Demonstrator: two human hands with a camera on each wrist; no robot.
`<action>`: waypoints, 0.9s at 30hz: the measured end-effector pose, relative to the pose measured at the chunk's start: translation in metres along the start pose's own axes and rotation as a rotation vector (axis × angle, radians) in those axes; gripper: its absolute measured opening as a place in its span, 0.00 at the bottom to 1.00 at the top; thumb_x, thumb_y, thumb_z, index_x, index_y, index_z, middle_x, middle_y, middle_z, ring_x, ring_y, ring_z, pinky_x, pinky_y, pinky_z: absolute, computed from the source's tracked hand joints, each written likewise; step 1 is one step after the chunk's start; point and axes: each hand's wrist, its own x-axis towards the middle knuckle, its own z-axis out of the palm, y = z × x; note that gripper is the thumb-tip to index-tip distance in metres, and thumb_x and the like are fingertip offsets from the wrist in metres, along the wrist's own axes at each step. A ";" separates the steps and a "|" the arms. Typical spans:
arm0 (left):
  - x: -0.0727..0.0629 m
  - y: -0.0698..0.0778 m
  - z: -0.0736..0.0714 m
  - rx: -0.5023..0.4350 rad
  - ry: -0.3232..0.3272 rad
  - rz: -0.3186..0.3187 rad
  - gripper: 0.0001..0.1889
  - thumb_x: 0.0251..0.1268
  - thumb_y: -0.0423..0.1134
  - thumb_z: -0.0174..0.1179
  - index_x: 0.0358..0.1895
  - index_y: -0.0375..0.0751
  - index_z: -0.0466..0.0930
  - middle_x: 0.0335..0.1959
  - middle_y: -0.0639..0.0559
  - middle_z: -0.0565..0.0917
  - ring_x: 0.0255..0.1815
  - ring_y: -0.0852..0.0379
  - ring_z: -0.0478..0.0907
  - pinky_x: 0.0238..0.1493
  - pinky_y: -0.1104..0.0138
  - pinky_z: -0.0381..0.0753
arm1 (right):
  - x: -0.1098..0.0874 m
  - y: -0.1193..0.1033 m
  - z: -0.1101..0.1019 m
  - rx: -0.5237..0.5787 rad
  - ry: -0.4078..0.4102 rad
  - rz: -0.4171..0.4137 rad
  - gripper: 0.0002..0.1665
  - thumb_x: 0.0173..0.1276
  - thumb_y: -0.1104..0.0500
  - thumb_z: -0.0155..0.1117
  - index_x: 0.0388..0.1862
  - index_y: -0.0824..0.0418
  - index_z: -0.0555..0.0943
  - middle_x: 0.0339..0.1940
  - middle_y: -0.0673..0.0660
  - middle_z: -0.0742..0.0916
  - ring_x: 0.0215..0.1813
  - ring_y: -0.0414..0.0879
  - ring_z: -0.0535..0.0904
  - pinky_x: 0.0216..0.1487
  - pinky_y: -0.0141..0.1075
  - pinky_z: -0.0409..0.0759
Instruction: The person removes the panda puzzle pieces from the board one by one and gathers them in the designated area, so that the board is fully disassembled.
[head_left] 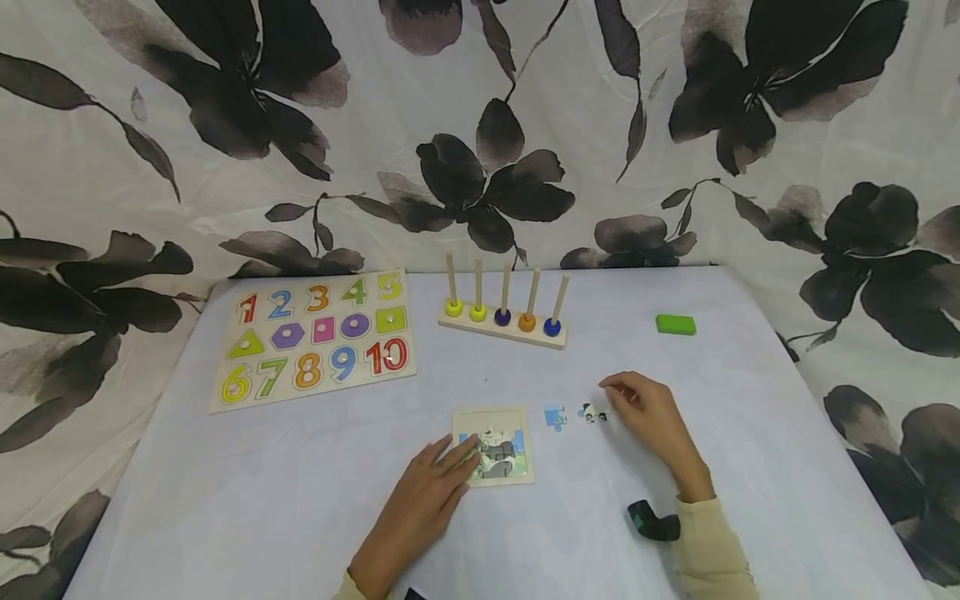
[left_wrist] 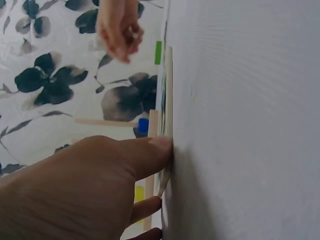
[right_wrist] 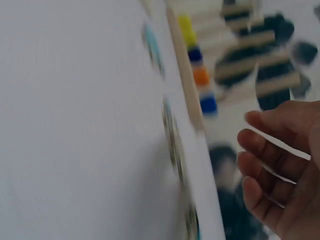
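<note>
A small framed jigsaw puzzle (head_left: pixel 521 423) with a panda picture lies flat on the table. My left hand (head_left: pixel 424 500) rests on its left side with extended fingers; in the left wrist view its thumb touches the edge of the puzzle board (left_wrist: pixel 169 95). To the right of the frame lie a blue jigsaw piece (head_left: pixel 555 417) and black-and-white panda pieces (head_left: pixel 589 412). My right hand (head_left: pixel 651 417) hovers just beside the panda pieces, its fingers loosely bent. In the right wrist view there is nothing between the fingers (right_wrist: pixel 252 142).
A wooden number-and-shape board (head_left: pixel 315 342) lies at the back left. Behind the puzzle stands a peg rack (head_left: pixel 502 329) with coloured rings on upright pegs. A green block (head_left: pixel 676 324) sits at the back right. A black strap-like object (head_left: pixel 652 522) shows at the right wrist.
</note>
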 end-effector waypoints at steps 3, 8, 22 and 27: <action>0.002 0.000 0.002 0.036 0.029 0.015 0.21 0.65 0.39 0.61 0.62 0.47 0.77 0.69 0.58 0.70 0.68 0.45 0.65 0.66 0.50 0.67 | 0.005 -0.031 0.025 0.092 -0.063 -0.073 0.08 0.68 0.64 0.61 0.43 0.61 0.85 0.38 0.52 0.87 0.35 0.41 0.77 0.35 0.32 0.78; 0.002 0.005 0.001 0.086 0.047 0.054 0.20 0.62 0.38 0.63 0.59 0.47 0.80 0.65 0.57 0.74 0.64 0.42 0.71 0.59 0.49 0.73 | 0.011 -0.066 0.072 0.180 -0.224 -0.216 0.09 0.67 0.63 0.62 0.44 0.61 0.85 0.40 0.51 0.88 0.35 0.38 0.78 0.36 0.31 0.79; -0.001 0.014 0.008 0.129 0.097 0.182 0.19 0.59 0.35 0.66 0.55 0.42 0.82 0.61 0.55 0.78 0.61 0.46 0.73 0.55 0.61 0.79 | 0.015 -0.077 0.110 0.019 -0.279 -0.335 0.08 0.67 0.61 0.63 0.42 0.56 0.87 0.42 0.47 0.85 0.43 0.39 0.74 0.44 0.34 0.77; -0.002 0.015 0.008 0.105 0.076 0.160 0.18 0.61 0.37 0.65 0.55 0.42 0.82 0.61 0.54 0.78 0.62 0.46 0.72 0.56 0.62 0.78 | 0.014 -0.079 0.113 -0.022 -0.270 -0.329 0.08 0.67 0.61 0.63 0.40 0.56 0.88 0.42 0.46 0.83 0.42 0.38 0.71 0.43 0.33 0.75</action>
